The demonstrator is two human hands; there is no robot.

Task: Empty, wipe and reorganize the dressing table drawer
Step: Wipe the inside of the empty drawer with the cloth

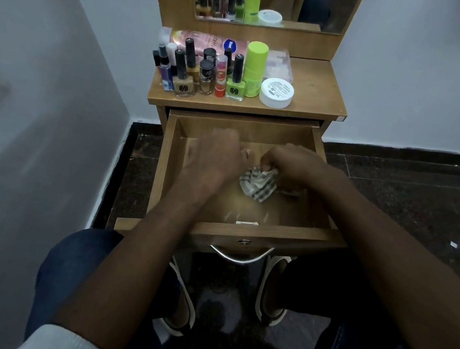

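Head view over the pulled-out drawer, left hand blurred inside it, fingers hard to make out, checked cloth bunched on the drawer floor, right hand clutching it, bottles crowding the tabletop above

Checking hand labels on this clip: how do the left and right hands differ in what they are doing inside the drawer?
The right hand has its fingers curled round the checked cloth; the left hand holds nothing that shows. The right hand is sharp in the picture; the left hand is motion-blurred, so its finger pose is unclear. Both are inside the open drawer, either side of the cloth.
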